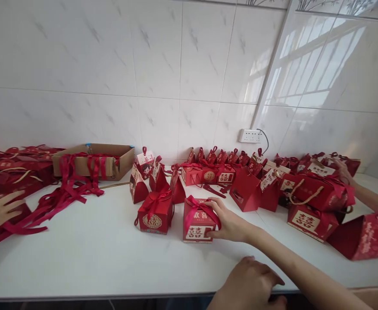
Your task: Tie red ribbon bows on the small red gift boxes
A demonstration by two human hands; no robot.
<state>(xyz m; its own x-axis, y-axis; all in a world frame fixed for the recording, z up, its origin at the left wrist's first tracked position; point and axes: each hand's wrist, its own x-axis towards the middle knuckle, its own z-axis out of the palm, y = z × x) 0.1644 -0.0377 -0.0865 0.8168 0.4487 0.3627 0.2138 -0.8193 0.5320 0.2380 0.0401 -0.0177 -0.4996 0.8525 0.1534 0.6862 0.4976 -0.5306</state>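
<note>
While the right hand pinches the bow-tied box just left of its palm, snagging could loosen the ribbon bow; left hand nearer the wearer, half-curled, cannot tell if holding anything.

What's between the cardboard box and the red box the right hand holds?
The head view shows a bow-tied box, with pointy boxes behind.

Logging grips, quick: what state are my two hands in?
Left hand: loosely curled; whether it holds anything cannot be told.
Right hand: closed on a bow-tied red box.
</note>
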